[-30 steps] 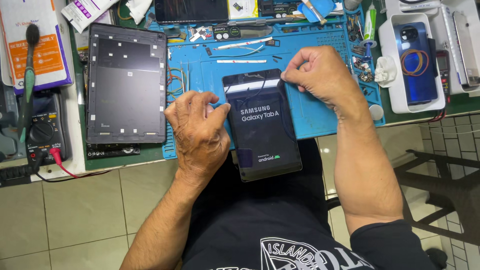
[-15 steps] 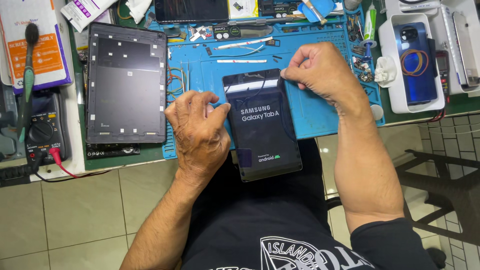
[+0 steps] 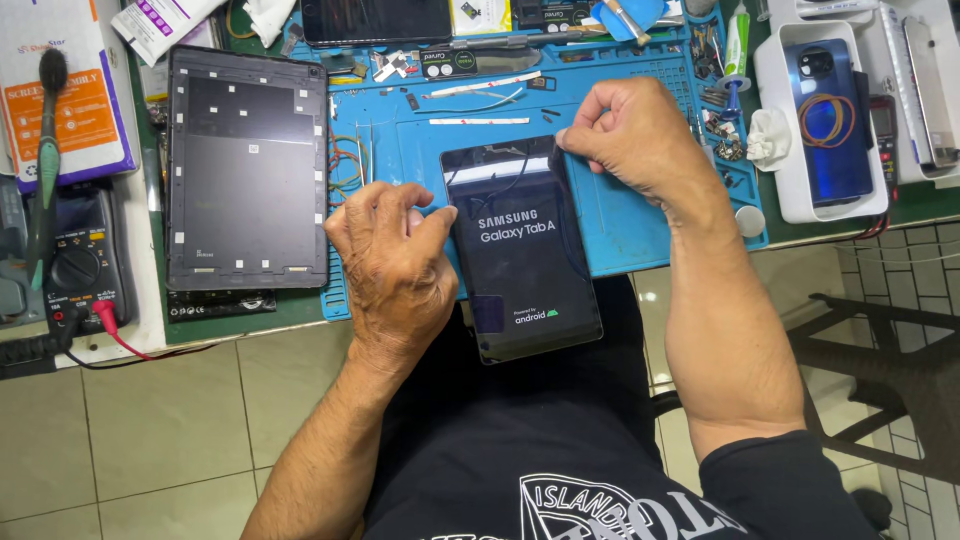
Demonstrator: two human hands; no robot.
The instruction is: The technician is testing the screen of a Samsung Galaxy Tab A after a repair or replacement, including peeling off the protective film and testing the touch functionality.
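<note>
Left hand (image 3: 392, 255) and right hand (image 3: 630, 135) grip tablet (image 3: 520, 250) — fingers curled.

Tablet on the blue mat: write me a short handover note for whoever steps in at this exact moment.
Left hand: holds the tablet's left edge.
Right hand: fingertips pinch at the tablet's top right corner; I cannot tell what they hold.
Tablet: face up, screen lit, half on the blue mat, half over the bench edge.
Separate dark back panel: lying left of the mat.
Done: tablet powers on.
Left: cannot tell from this view; the back panel lies apart.

Glossy glass tablet (image 3: 520, 250) on matt blue rubbery mat (image 3: 630, 220).
</note>
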